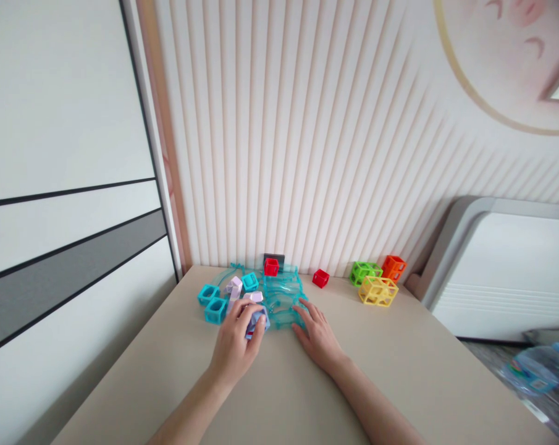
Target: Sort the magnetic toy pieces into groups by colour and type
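My left hand (238, 337) is closed around a blue-lavender block (261, 319), thumb on its near side; a bit of red shows at its lower edge. With fingers spread, my right hand (317, 334) rests at the right edge of some clear teal curved track-like pieces (281, 290). Left of these lie teal hollow cube frames (215, 310) and several pale lilac pieces (252, 296), partly hidden behind my left hand. A red cube frame (270, 267) sits at the back of the teal pieces.
Another red cube frame (320, 278) lies farther right. Green (365, 272), orange (393, 267) and yellow frames (378, 291) stand together at the back right of the table (279, 395). A ribbed wall (279, 136) closes the back, a white cabinet (66, 185) the left. A plastic bottle (538, 369) lies lower right.
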A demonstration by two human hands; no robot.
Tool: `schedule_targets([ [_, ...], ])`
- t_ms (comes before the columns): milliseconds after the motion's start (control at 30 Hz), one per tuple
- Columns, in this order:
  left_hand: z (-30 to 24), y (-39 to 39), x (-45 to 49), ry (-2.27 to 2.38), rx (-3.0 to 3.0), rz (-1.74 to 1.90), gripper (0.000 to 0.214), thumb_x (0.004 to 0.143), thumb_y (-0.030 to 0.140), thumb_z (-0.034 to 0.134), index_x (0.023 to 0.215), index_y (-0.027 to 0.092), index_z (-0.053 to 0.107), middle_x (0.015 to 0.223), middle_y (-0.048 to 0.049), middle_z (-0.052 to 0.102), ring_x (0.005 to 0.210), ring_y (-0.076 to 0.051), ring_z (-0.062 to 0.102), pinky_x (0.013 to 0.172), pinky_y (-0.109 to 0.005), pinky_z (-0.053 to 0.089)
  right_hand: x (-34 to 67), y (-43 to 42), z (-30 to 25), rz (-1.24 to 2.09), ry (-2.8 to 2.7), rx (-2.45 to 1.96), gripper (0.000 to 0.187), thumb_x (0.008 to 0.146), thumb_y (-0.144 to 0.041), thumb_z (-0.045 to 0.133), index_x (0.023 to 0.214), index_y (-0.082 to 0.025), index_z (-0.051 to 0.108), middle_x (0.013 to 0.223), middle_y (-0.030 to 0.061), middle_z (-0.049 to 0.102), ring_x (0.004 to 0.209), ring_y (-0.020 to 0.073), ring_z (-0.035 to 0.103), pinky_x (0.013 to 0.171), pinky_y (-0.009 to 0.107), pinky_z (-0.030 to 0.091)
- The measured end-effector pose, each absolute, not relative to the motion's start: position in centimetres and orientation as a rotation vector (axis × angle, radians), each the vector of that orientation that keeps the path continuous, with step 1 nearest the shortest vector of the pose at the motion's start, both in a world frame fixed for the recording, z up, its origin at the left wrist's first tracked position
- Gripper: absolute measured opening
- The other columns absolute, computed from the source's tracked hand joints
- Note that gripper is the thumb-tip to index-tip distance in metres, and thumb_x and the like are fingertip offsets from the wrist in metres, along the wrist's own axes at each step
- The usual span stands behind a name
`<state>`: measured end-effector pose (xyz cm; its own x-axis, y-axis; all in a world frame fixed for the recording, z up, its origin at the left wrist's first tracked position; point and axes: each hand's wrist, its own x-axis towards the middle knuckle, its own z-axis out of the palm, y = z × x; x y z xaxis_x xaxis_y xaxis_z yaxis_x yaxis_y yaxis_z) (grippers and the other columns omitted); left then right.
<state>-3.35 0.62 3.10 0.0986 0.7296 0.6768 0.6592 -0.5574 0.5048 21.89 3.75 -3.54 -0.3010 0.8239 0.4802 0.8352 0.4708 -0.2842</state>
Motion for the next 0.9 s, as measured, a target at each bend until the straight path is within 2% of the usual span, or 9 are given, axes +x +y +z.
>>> schedule_targets([
  [100,2.9,0.4,-2.9,1.122,1.942,1.632,0.031,0.102,0.043,0.044,0.105,0.022,0.067,0.11,-0.0108,0.069,0.111,-0.026,0.065,0.097,-0.038,0.052,21.8,3.7,-3.3,-0.076,-2.152,-1.342,0.047,0.095,-0.03,0.062,0.142,-0.026,0.054,0.148,0.014,0.053,0.138,0.0324,0.049,0.112,0.053,0.046],
  [233,1.5,0.9,-1.9,1.093,1.503,1.676,0.045,0.099,0.059,0.045,0.106,0.02,0.066,0.118,-0.0122,0.07,0.109,-0.027,0.067,0.091,-0.037,0.055,21.2,3.0,-1.9,-0.146,-2.175,-1.213,0.048,0.098,-0.036,0.058,0.144,-0.024,0.052,0.15,0.0157,0.051,0.143,0.0338,0.044,0.116,0.059,0.038],
  [367,0.3,1.8,-1.3,1.157,1.315,1.709,0.05,0.095,0.066,0.048,0.106,0.021,0.066,0.115,-0.0108,0.071,0.111,-0.027,0.067,0.095,-0.038,0.054,19.9,1.5,-0.2,0.002,-2.207,-1.025,0.048,0.101,-0.043,0.052,0.144,-0.023,0.051,0.139,0.0144,0.061,0.134,0.0303,0.053,0.112,0.052,0.043],
  [533,-0.3,1.9,-0.9,1.18,1.31,1.673,0.048,0.093,0.065,0.052,0.105,0.02,0.064,0.105,-0.0092,0.072,0.095,-0.024,0.071,0.082,-0.036,0.058,18.3,0.0,0.3,0.246,-2.173,-0.898,0.067,0.097,-0.064,0.048,0.147,-0.021,0.049,0.127,0.015,0.068,0.116,0.0312,0.062,0.101,0.048,0.051],
  [600,-0.4,1.8,-0.9,1.176,1.34,1.643,0.046,0.094,0.063,0.051,0.107,0.02,0.064,0.106,-0.0092,0.073,0.096,-0.025,0.071,0.081,-0.035,0.059,17.9,-0.4,0.3,0.296,-2.143,-0.903,0.067,0.097,-0.062,0.05,0.15,-0.021,0.047,0.122,0.0141,0.07,0.108,0.0297,0.065,0.096,0.046,0.054],
  [700,-0.5,1.4,-1.0,1.109,1.466,1.611,0.045,0.095,0.06,0.052,0.114,0.021,0.063,0.118,-0.0121,0.071,0.109,-0.027,0.069,0.091,-0.038,0.058,17.9,-0.6,0.1,0.296,-2.082,-0.969,0.058,0.099,-0.045,0.054,0.151,-0.023,0.045,0.118,0.0127,0.071,0.102,0.0273,0.068,0.091,0.042,0.057],
  [800,-0.6,1.3,-1.1,1.023,1.617,1.552,0.051,0.09,0.055,0.064,0.127,0.021,0.06,0.132,-0.0154,0.065,0.123,-0.031,0.063,0.101,-0.043,0.054,18.3,-0.3,-0.3,0.219,-2.061,-0.974,0.057,0.099,-0.036,0.054,0.153,-0.024,0.042,0.12,0.0138,0.071,0.103,0.0274,0.069,0.091,0.041,0.059],
  [900,-0.4,1.3,-1.1,0.993,1.642,1.501,0.057,0.086,0.05,0.072,0.133,0.021,0.058,0.137,-0.0162,0.063,0.126,-0.032,0.062,0.103,-0.045,0.053,19.0,0.4,-0.8,0.065,-2.075,-0.922,0.061,0.1,-0.035,0.054,0.157,-0.025,0.037,0.119,0.0139,0.07,0.1,0.0271,0.07,0.089,0.042,0.06],
])
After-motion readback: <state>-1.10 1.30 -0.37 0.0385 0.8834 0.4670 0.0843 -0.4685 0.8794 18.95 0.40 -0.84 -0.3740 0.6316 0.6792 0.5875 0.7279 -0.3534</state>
